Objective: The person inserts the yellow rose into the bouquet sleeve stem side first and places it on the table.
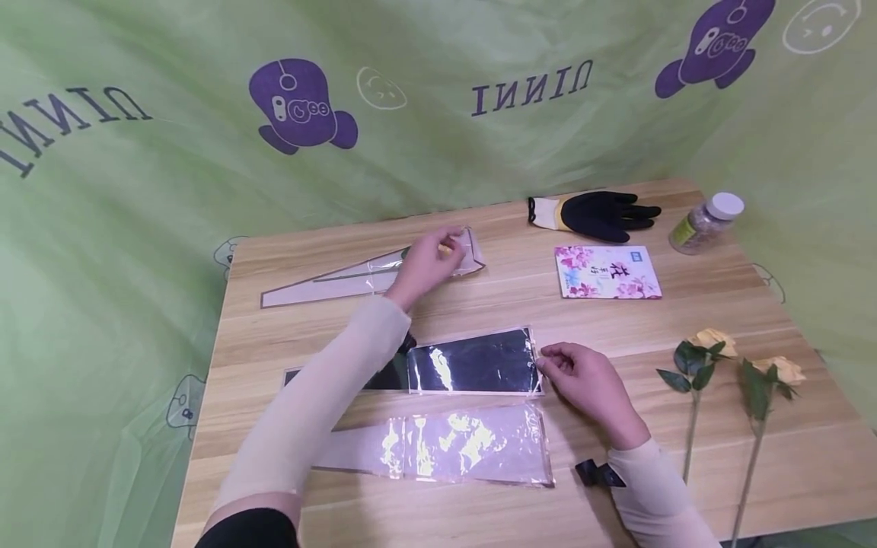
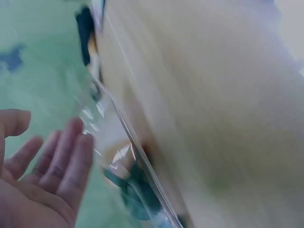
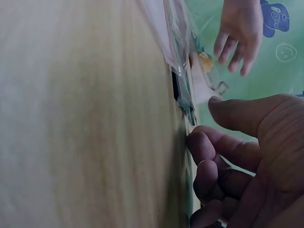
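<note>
A clear tapered flower sleeve with a pale sheet (image 1: 322, 288) lies at the back of the table. Inside it a yellowish rose with green leaves (image 2: 137, 190) shows through the film. Over its wide end is my left hand (image 1: 432, 262), fingers apart in the left wrist view and holding nothing. A black tapered sleeve (image 1: 479, 364) lies mid-table, partly hidden by my left forearm. Right at its wide edge is my right hand (image 1: 592, 384), fingers loosely bent, thumb apart from them, nothing pinched. In front lies another pale sleeve (image 1: 473, 445).
Two yellowish roses, one (image 1: 702, 365) left of the other (image 1: 770, 380), lie at the right. Behind them are a floral-printed packet (image 1: 608, 272), a black work glove (image 1: 606, 215) and a white-capped jar (image 1: 706, 223). Green printed cloth (image 1: 438, 152) hangs around the table.
</note>
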Action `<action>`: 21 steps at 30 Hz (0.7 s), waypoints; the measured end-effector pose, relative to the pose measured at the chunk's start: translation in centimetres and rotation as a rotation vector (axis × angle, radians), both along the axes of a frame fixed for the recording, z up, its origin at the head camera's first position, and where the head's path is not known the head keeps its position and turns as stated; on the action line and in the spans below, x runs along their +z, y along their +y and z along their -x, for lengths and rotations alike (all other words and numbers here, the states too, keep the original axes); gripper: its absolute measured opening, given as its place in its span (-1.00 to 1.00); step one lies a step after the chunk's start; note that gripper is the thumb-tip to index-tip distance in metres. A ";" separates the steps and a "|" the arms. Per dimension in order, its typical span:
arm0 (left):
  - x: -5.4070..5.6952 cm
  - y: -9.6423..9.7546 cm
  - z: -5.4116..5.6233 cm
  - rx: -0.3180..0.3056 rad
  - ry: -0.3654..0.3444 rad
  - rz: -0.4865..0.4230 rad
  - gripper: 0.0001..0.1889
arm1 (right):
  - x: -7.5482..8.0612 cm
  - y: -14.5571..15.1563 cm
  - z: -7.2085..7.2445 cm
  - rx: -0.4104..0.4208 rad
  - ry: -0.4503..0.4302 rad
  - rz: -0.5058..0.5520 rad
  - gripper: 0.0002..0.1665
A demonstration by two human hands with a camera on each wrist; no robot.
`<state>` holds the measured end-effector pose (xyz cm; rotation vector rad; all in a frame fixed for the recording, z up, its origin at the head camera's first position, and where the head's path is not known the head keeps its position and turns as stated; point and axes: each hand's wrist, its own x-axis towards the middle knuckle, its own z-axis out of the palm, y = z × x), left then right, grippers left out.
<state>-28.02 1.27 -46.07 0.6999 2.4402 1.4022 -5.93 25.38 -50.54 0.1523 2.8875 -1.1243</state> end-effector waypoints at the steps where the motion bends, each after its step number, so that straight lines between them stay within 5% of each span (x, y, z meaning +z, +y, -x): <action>1: 0.2 -0.7 -1.4 -0.041 0.005 0.039 -0.59 | 0.0 -0.2 0.0 0.002 -0.002 -0.005 -0.61; 7: 0.1 -4.2 -11.6 -0.451 0.115 0.415 -0.45 | 0.4 -0.4 0.1 0.036 -0.001 -0.026 -0.60; 9: -0.6 -5.0 -14.1 -0.518 0.168 0.529 -0.40 | 0.5 -0.5 0.4 0.048 0.003 -0.023 -0.59; 11: -1.5 -5.8 -15.6 -0.519 0.191 0.604 -0.37 | 0.5 -0.7 1.1 0.069 0.001 -0.018 -0.56; 14: -2.8 -6.4 -16.0 -0.477 0.236 0.651 -0.36 | 0.5 -1.2 2.7 0.107 -0.012 -0.008 -0.52; 21: -3.2 -7.9 -13.3 -0.365 0.289 0.664 -0.46 | 1.0 -3.0 7.0 0.156 -0.045 0.024 -0.60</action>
